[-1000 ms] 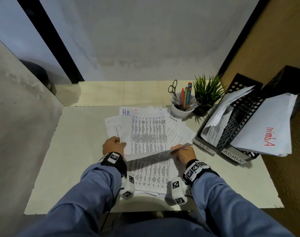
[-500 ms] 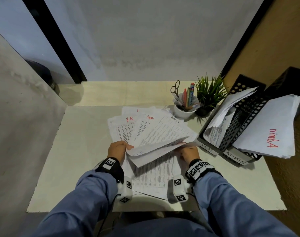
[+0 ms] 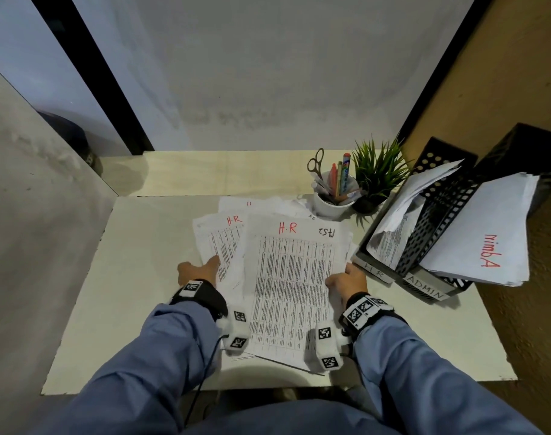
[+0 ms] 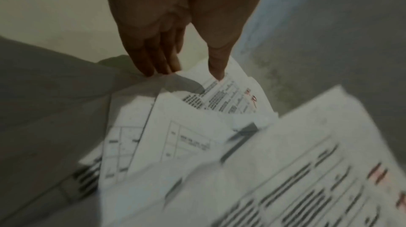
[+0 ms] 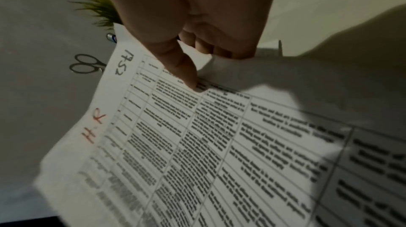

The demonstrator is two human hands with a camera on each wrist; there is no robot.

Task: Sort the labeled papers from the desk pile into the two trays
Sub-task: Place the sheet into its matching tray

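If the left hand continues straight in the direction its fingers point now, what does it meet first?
Probably more of the H.R sheet on which the left hand already rests; beyond lie other papers, though depth is unclear.

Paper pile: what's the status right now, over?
Right hand pinches top H.R sheet. Left hand presses pile. H.R tray close by, nothing blocking.

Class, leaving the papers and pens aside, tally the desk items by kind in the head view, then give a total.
Trays: 2 (H.R tray, ADMIN tray)
Potted plant: 1
Cup: 1
Scissors: 1
Total: 5
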